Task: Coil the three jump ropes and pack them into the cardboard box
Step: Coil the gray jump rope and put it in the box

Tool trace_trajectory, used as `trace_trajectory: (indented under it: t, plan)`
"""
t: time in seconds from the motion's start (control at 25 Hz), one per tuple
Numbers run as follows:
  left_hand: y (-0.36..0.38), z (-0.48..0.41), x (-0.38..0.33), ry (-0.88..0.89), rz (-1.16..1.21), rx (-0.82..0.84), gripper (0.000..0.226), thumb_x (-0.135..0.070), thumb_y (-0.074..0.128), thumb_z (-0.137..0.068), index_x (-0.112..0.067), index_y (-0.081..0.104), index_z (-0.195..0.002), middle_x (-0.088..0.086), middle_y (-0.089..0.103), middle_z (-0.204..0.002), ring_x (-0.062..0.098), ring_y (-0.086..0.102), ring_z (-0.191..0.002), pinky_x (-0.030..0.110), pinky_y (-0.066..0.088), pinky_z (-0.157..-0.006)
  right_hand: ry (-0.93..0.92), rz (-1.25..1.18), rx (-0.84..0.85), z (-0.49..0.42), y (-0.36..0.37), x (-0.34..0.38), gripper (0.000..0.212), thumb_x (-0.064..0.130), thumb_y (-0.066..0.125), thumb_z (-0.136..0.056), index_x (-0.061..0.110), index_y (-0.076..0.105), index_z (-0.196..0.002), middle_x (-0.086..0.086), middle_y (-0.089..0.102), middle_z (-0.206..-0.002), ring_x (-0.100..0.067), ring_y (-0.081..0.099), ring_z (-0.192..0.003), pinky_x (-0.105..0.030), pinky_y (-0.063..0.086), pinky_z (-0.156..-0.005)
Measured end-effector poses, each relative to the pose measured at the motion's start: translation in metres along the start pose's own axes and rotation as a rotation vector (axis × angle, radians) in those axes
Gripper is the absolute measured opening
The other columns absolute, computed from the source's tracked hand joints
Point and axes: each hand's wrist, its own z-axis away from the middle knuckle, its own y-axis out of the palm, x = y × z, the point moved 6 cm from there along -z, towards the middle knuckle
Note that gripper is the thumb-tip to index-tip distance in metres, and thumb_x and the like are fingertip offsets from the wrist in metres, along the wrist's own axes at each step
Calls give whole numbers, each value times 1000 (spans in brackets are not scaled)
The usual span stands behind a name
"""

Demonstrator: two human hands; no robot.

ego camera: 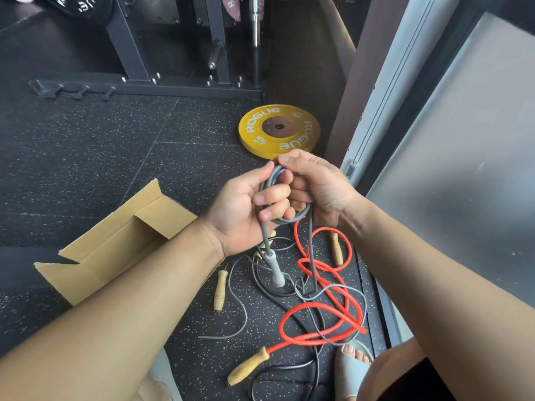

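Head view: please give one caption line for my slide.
Left hand and right hand hold a partly coiled grey jump rope beside an open brown cardboard box.

Floor (86, 157): black rubber tiles flecked with white.
Cardboard box (115, 244): lay open at the left.
Yellow plate (301, 137): lay flat, farther back.
Red rope (318, 322): loose tangle at the right, crossing a thin grey cord (240, 314).
Wooden handle (220, 290): near the box.
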Motion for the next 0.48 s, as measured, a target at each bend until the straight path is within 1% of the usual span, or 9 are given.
trace_trajectory:
  t: [0.08,0.12,0.16,0.2,0.24,0.28,0.32,0.4,0.48]
  plan:
    - [-2,-3,-3,37,-23,-61,38,-36,32,-103,-18,51,-75,-12,25,-41,7,21,-37,24,39,-54,-45,44,29,-5,0,-3,28,19,50,-105,12,62,-81,3,31,-49,-7,24,-37,-20,26,-38]
    - [-4,-4,-6,65,-35,-93,37,-35,32,-103,-20,47,-73,-13,23,-40,8,16,-36,23,35,-51,-81,95,35,-8,-2,-4,27,23,50,-105,12,66,-87,-3,38,-52,-11,33,-41,-23,34,-42]
    - [-6,-4,-9,93,-38,-124,37,-34,31,-103,-21,45,-72,-13,22,-40,8,13,-37,24,32,-50,-127,181,32,-10,-3,-5,26,28,50,-105,14,71,-97,-15,49,-61,-22,46,-49,-29,44,-51]
    - [-8,-3,-13,119,-31,-151,36,-34,31,-103,-21,44,-72,-13,22,-40,8,12,-37,24,29,-50,-179,312,13,-11,-7,-5,27,33,50,-105,18,72,-109,-29,59,-79,-32,56,-64,-38,52,-62]
    - [-11,-3,-19,143,-22,-174,36,-33,31,-103,-22,43,-71,-13,22,-41,7,14,-36,24,28,-50,-224,452,-9,-12,-12,-6,29,33,48,-106,22,71,-120,-33,63,-97,-39,61,-78,-46,55,-72]
    - [-13,-2,-25,170,-9,-196,36,-33,30,-104,-22,43,-71,-12,22,-42,7,16,-35,24,29,-49,-255,573,-32,-11,-16,-7,31,30,44,-108,26,66,-129,-27,66,-104,-37,63,-84,-46,57,-75]
    - [-17,0,-32,206,5,-220,36,-32,30,-104,-22,43,-71,-11,22,-42,7,18,-35,24,30,-49,-253,670,-48,-11,-21,-11,32,25,41,-110,29,61,-134,-17,67,-100,-26,64,-83,-39,59,-71]
    - [-25,4,-49,298,15,-273,35,-30,30,-103,-22,43,-72,-11,22,-44,8,18,-37,24,33,-49,-188,827,-16,-9,-23,-23,37,17,39,-110,35,51,-141,-4,58,-84,-5,56,-67,-25,53,-60]
    - [-33,7,-63,364,-22,-319,31,-26,29,-100,-20,43,-74,-9,24,-49,11,19,-42,26,34,-53,-140,1066,54,-9,-21,-35,42,16,42,-109,35,50,-146,5,49,-74,-5,43,-57,-21,44,-59]
